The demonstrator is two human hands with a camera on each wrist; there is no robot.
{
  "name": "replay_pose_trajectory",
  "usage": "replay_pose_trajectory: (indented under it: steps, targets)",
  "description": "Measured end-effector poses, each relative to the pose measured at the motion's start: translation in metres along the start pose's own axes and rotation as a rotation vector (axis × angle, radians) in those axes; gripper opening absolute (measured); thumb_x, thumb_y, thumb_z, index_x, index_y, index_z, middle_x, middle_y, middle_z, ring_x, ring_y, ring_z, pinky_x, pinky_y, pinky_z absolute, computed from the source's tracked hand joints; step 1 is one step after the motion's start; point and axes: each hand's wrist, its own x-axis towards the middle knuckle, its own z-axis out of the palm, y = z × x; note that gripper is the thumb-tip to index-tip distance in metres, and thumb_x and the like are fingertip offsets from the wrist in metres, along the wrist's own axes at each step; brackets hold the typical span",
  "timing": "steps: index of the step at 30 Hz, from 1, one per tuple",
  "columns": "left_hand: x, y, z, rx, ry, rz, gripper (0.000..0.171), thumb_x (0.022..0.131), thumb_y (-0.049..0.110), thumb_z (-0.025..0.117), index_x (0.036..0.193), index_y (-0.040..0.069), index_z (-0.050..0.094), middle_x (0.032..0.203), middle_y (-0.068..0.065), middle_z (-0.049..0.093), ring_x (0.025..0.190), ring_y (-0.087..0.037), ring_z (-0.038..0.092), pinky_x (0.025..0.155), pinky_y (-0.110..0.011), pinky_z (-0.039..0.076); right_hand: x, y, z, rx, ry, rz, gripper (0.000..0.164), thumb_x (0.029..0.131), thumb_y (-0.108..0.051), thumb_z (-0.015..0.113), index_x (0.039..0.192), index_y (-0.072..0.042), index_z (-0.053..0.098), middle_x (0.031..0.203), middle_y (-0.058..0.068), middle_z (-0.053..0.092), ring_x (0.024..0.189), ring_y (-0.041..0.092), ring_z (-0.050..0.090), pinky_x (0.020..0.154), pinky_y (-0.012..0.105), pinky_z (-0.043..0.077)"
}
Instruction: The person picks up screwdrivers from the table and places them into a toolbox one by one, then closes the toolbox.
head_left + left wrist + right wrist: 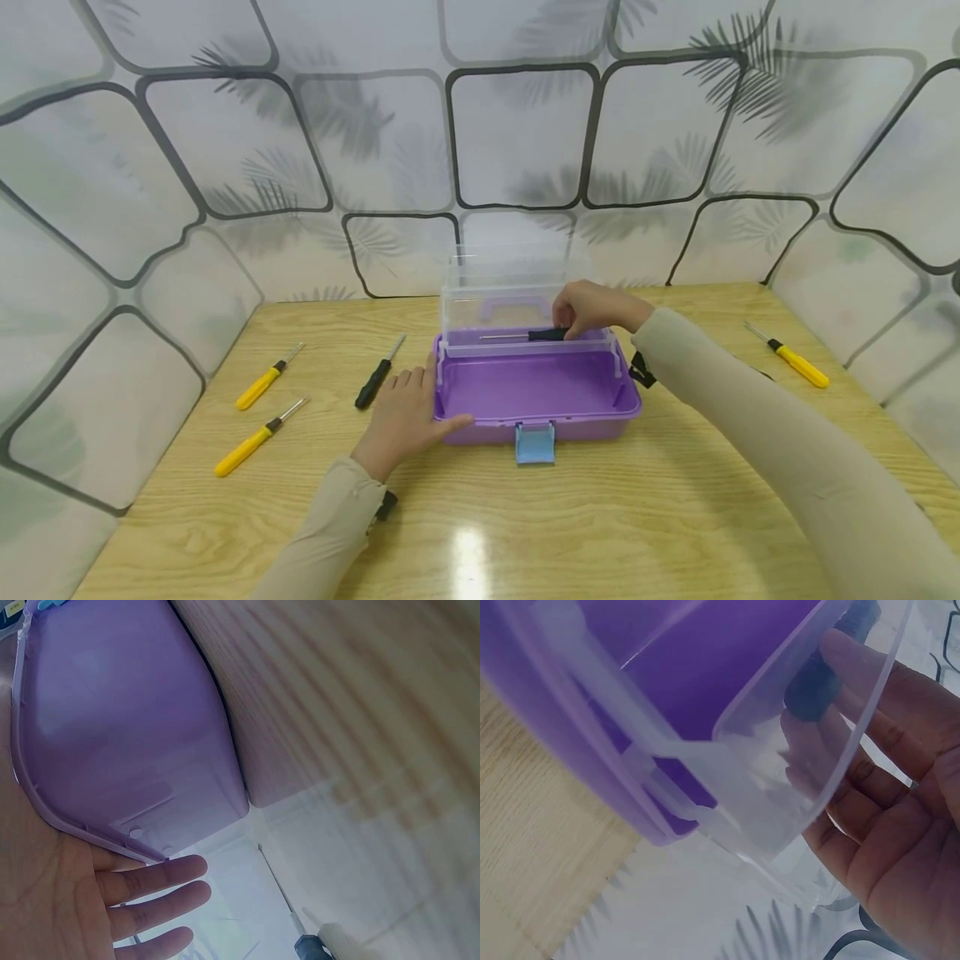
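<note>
A purple toolbox [536,429] stands with its clear lid [517,267] raised at the back and a translucent tray [525,348] lifted over the rear of its base. My right hand [595,306] pinches the dark handle of a screwdriver [547,334] at that tray, the thin shaft pointing left. Through the tray wall, the handle also shows in the right wrist view, beside my right fingers [862,765]. My left hand [405,412] rests against the box's left side, thumb over the front rim. In the left wrist view, its fingers [161,879] are extended past the rim.
Left of the box lie a black-handled screwdriver [373,382] and two yellow-handled screwdrivers [258,388] [246,451]. Another yellow screwdriver [802,366] lies at the far right. A blue latch [535,445] hangs at the box's front. Patterned fabric walls enclose the wooden table [600,533].
</note>
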Motion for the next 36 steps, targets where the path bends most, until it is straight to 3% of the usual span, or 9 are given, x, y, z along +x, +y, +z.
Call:
replay_pose_trajectory:
  steps: [16, 36]
  targets:
    - [0.001, 0.001, -0.001, -0.006, -0.03, -0.008, 0.11, 0.076, 0.075, 0.051, 0.144, -0.008, 0.027, 0.121, -0.022, 0.059, 0.111, -0.035, 0.057, 0.095, -0.044, 0.046, -0.005, 0.002, 0.001, 0.041, 0.011, 0.01, 0.016, 0.073, -0.006, 0.076, 0.088, -0.003, 0.07, 0.085, 0.008, 0.071, 0.076, 0.016, 0.064, 0.072, 0.031, 0.055]
    - [0.0, 0.0, 0.0, 0.006, -0.021, -0.005, 0.11, 0.076, 0.076, 0.051, 0.144, -0.008, 0.027, 0.121, -0.022, 0.059, 0.111, -0.035, 0.057, 0.094, -0.044, 0.047, -0.016, 0.005, -0.007, 0.044, 0.111, -0.034, 0.012, 0.078, -0.009, 0.073, 0.088, -0.003, 0.069, 0.084, 0.007, 0.07, 0.078, 0.017, 0.065, 0.074, 0.035, 0.055]
